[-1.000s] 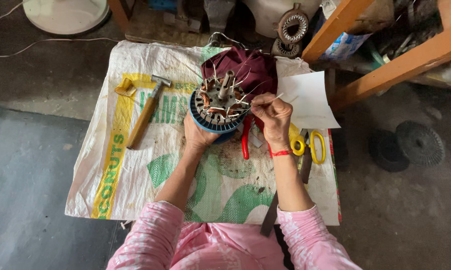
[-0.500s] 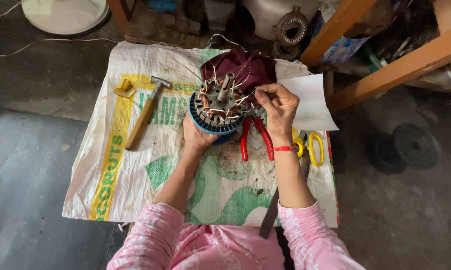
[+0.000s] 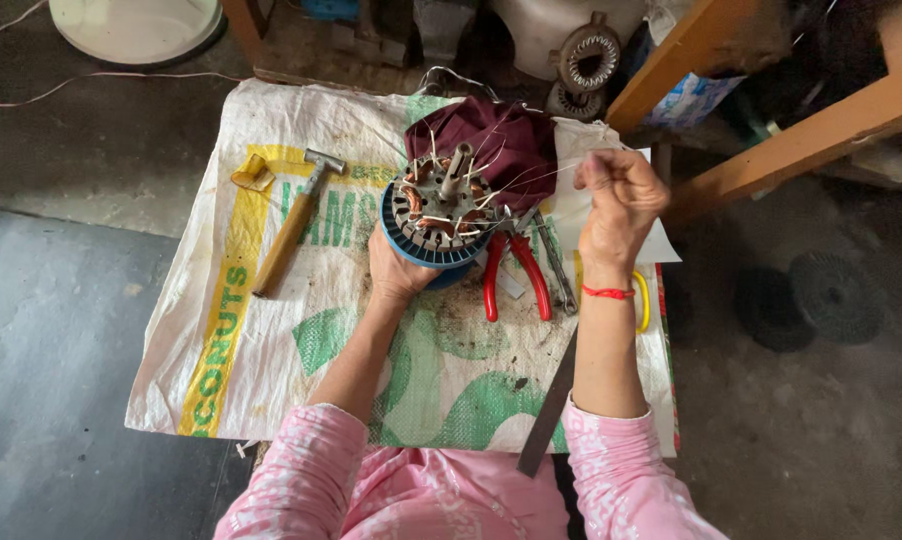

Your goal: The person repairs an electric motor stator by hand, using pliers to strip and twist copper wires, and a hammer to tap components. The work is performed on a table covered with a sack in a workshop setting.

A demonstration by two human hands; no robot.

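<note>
A round motor stator (image 3: 439,208) with a blue rim, copper coils and a grey shaft stands tilted on a printed woven sack (image 3: 271,340). My left hand (image 3: 396,270) cups its near side from below. My right hand (image 3: 616,205) is raised to the right of it, fingers pinched on a thin wire (image 3: 531,180) that runs back to the stator. A red thread band circles that wrist.
A wooden-handled hammer (image 3: 293,225) lies left of the stator. Red-handled pliers (image 3: 516,280) and a wrench lie to its right, near yellow-handled scissors (image 3: 643,300) and white paper (image 3: 571,205). A maroon cloth (image 3: 506,140) sits behind. A flat metal bar (image 3: 549,410) lies between my arms.
My right hand has moved from the stator's top out to the right and upward, drawing a thin wire with it. My left hand still holds the stator.
</note>
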